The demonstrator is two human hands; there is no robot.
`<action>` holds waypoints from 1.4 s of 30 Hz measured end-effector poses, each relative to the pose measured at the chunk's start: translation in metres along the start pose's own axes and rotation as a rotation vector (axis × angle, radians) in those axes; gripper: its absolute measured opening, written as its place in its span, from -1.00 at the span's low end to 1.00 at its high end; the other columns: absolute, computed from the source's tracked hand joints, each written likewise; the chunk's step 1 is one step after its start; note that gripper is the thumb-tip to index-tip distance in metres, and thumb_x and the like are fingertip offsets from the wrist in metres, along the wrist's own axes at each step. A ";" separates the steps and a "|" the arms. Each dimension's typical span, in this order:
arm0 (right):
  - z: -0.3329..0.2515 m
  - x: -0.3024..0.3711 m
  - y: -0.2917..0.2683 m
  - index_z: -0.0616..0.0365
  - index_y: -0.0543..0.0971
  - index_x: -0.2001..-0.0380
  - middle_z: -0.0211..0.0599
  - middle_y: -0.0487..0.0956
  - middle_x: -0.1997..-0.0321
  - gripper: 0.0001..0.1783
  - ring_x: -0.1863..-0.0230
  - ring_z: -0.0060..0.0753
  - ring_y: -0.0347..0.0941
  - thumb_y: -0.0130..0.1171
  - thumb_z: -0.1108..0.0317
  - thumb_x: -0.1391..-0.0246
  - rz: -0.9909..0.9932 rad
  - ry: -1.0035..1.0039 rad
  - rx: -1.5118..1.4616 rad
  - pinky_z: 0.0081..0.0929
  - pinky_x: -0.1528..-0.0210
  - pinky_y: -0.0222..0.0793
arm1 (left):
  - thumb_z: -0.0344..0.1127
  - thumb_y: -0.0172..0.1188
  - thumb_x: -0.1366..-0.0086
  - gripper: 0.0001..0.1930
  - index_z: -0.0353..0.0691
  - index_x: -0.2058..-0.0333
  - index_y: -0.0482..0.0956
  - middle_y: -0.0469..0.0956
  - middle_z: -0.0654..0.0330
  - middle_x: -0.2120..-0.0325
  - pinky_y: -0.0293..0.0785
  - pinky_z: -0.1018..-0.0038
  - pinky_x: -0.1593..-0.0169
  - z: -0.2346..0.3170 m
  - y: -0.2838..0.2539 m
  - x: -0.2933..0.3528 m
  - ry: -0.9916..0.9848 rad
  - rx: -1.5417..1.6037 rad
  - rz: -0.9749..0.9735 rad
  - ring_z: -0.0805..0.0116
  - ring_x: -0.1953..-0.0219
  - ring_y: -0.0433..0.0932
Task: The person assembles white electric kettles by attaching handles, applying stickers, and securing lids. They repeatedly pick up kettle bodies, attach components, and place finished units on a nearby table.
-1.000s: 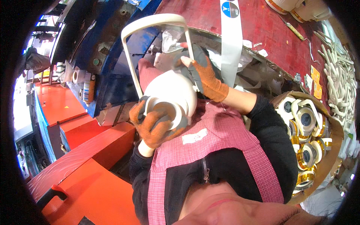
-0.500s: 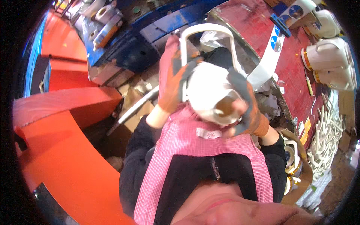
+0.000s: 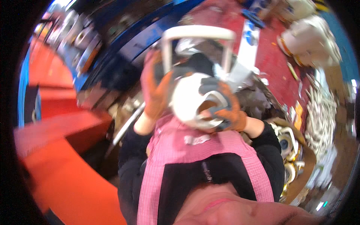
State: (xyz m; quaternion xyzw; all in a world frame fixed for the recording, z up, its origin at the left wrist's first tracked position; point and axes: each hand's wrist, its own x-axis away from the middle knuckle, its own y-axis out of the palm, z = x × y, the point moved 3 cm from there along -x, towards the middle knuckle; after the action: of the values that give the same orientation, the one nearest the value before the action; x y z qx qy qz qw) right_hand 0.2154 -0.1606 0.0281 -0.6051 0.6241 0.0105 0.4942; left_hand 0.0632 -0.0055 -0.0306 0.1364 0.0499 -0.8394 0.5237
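A white rounded plastic container with a tall U-shaped handle is held in front of my apron, its round opening tilted towards me. My left hand, in an orange and dark grey glove, grips its left side by the foot of the handle, with motion blur over the fingers. My right hand, gloved the same way, wraps the right side, fingers on top and thumb at the rim of the opening. The inside looks brownish; its content cannot be made out.
On the red tabletop at the far right lie a strip of blue round stickers and white containers. A bundle of white strips is at the right. A box of white parts stands by my right elbow; orange panels fill the left.
The container and both hands have shifted left in the picture, along with the whole scene. My right hand has moved over the front, its fingers now on top beside the opening.
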 end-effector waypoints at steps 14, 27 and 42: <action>-0.018 0.043 -0.290 0.08 0.52 0.21 -0.38 0.51 0.26 -0.60 0.24 -0.47 0.43 0.25 0.11 0.11 0.712 0.429 0.412 -0.53 0.21 0.34 | -0.39 0.13 -0.16 -0.61 -0.38 0.02 0.43 0.32 0.05 -0.07 0.24 0.46 -0.10 -0.055 0.007 -0.063 -0.275 -0.498 -0.200 0.25 -0.02 0.37; 0.174 0.151 -0.612 0.06 0.41 -0.03 -0.06 0.45 -0.04 -0.13 -0.02 -0.05 0.38 0.19 -0.32 0.28 1.053 0.884 1.440 -0.22 -0.01 0.24 | -0.44 0.07 -0.16 -0.76 -0.34 0.19 0.54 0.57 0.14 0.27 0.37 0.55 0.10 -0.077 -0.048 -0.021 -0.323 -0.345 -0.083 0.43 0.20 0.49; 0.263 -0.171 -0.146 0.06 0.47 0.05 -0.14 0.48 0.06 -0.56 0.06 -0.08 0.42 0.18 0.24 0.06 -0.023 0.162 0.501 -0.32 -0.01 0.32 | -0.29 0.18 0.02 -0.83 -0.07 0.37 0.57 0.46 0.18 0.38 0.27 0.28 0.10 -0.108 -0.058 -0.032 0.226 -1.182 -0.015 0.13 0.24 0.38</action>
State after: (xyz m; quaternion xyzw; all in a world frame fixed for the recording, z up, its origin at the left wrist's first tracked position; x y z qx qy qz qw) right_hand 0.4483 0.0884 0.0863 -0.4697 0.6381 -0.1984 0.5770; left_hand 0.0437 0.0731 -0.1283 -0.0897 0.5644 -0.6536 0.4963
